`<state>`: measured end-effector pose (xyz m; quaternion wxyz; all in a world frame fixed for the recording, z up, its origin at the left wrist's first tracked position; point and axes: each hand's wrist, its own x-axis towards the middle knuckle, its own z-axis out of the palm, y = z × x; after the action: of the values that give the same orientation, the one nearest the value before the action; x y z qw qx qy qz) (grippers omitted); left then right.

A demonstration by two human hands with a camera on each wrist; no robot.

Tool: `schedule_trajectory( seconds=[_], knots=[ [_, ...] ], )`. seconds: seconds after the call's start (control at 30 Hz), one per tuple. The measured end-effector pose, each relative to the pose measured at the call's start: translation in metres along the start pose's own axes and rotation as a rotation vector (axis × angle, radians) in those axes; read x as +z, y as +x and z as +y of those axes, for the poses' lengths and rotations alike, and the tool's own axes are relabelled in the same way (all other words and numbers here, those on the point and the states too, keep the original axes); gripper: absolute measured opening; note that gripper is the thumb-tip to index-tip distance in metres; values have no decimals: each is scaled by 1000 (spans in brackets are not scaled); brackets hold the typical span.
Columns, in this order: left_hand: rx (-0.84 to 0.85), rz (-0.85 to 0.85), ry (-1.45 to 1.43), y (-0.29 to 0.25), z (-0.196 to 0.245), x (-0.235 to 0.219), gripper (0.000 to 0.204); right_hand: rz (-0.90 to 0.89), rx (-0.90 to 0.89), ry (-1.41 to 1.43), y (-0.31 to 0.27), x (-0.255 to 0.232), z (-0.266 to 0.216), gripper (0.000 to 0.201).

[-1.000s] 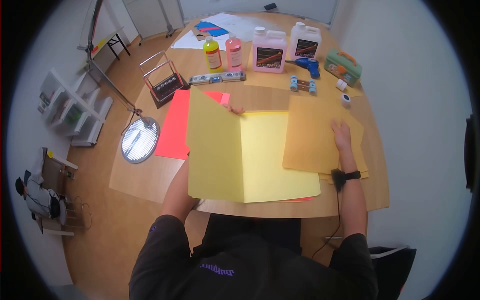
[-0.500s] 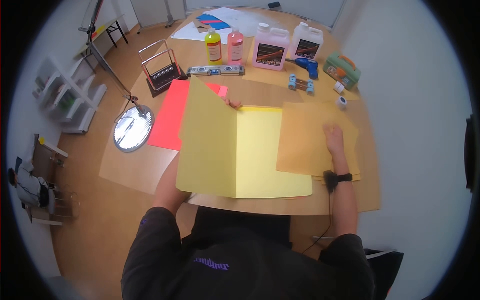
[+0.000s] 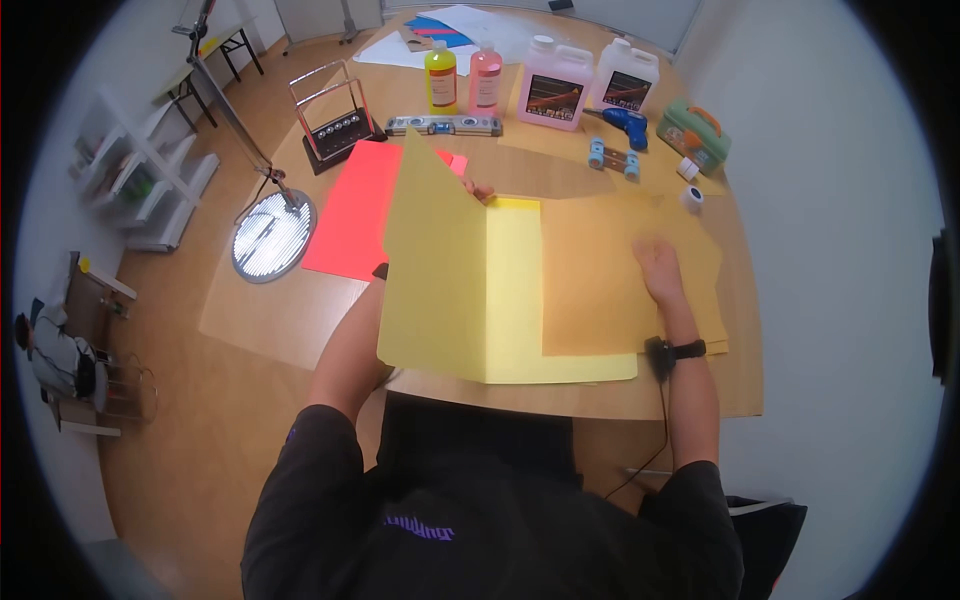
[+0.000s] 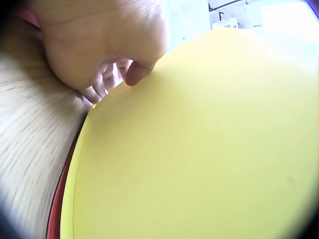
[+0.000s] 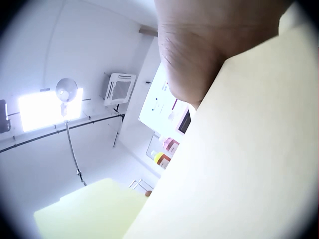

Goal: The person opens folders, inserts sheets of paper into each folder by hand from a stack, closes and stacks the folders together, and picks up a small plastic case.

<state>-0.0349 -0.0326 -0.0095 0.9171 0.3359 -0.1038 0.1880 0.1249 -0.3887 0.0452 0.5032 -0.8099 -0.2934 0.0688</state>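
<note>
Left hand [image 4: 107,40] pinching the yellow folder [image 3: 435,270] by its raised cover, presumably to hold it open; right hand [image 3: 659,270] at the tan sheet [image 3: 590,275] overlapping the folder's right half. We cannot tell whether this hand grips.

Nothing legible from here: purple lettering [image 3: 418,528] on dark shirt [image 3: 500,515], blurred; labels [image 3: 553,98] on pink jug [image 3: 548,72], pale jug [image 3: 632,72], yellow bottle [image 3: 440,62], pink bottle [image 3: 486,62], all too small.

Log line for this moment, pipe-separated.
left grip: holds yellow folder open | right grip: at tan sheet, finger hold unclear | tan sheet: partly over folder
</note>
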Motion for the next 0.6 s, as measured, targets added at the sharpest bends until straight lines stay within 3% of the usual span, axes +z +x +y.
schedule_trajectory(
  seconds=[0.13,0.17,0.23,0.33,0.43,0.5,0.6],
  knots=[
    [-26,10,3,6,-4,-12,16,-63,-24,144,-6,19,-1,33],
    [-47,23,-49,5,-10,-19,17,-82,70,226,-9,20,-15,37],
    [-57,31,-26,-10,4,17,16,-105,178,304,-18,26,-19,42],
    [-14,29,64,-10,14,30,14,-91,100,402,-11,32,-19,49],
    [29,49,108,-9,7,20,11,-155,115,539,-14,34,-17,34],
    [34,50,103,-10,6,18,10,-251,105,334,-13,30,-10,14],
    [33,8,154,-5,13,21,9,-234,153,258,-20,36,-25,8]
  ],
)
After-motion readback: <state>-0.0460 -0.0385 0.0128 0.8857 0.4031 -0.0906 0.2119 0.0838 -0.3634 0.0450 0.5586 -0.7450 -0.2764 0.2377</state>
